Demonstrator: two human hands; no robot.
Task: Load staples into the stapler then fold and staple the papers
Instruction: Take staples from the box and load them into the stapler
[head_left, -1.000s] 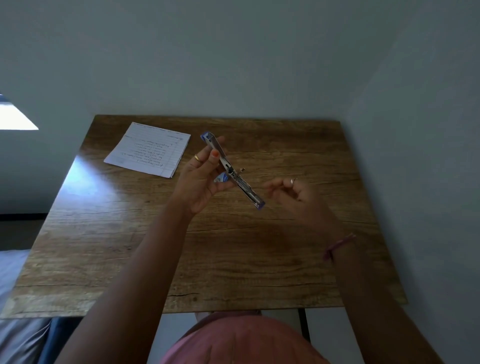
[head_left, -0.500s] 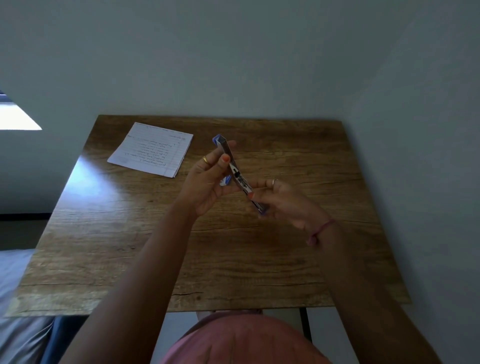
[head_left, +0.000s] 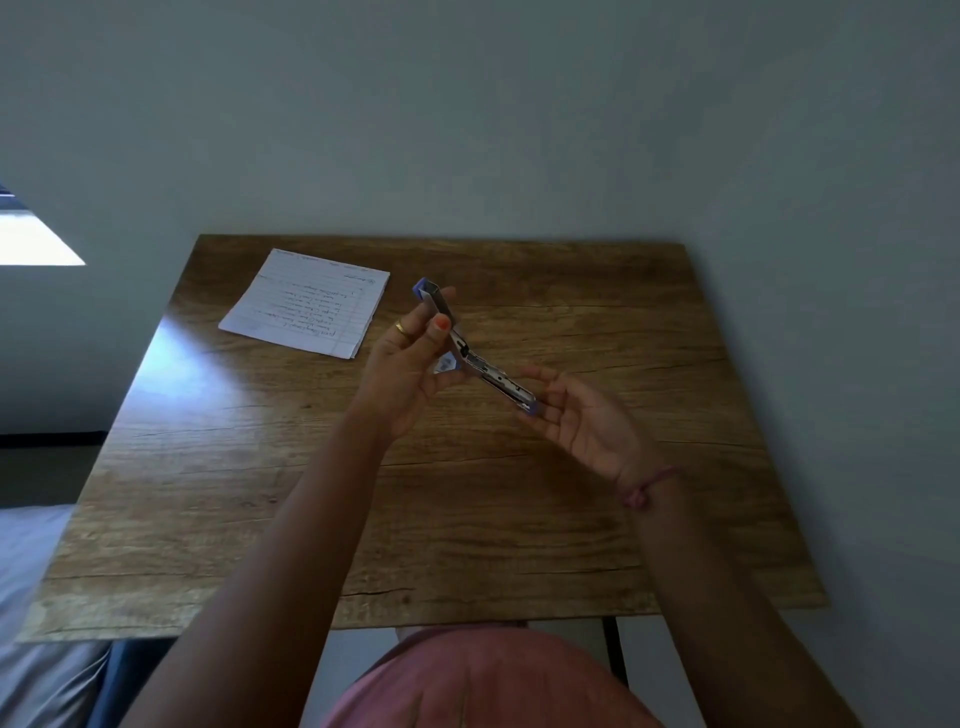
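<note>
The stapler is held in the air above the middle of the table, swung fully open so that its top arm points up and away and its metal magazine channel runs down toward the right. The left hand grips the stapler at the hinge and along the top arm, thumb and fingers wrapped round it. The right hand is relaxed, palm up, its straight fingers cradling the low front end of the magazine without closing round it. The papers, a thin stack of lined, written sheets, lie flat at the far left of the table, well apart from both hands and not yet folded. The step in hand appears to be loading. To do it well, keep the left grip firm at the hinge so the arm cannot snap shut, hold the channel level and facing upward, seat the staple strip legs-down and let it slide fully to the front, then close the arm until it latches. Several points cannot be resolved: whether a strip already sits in the channel, as the metal is small and glinting; where the spare staples are, none being visible; what the small pale item below the left thumb is; and the text on the papers.
</note>
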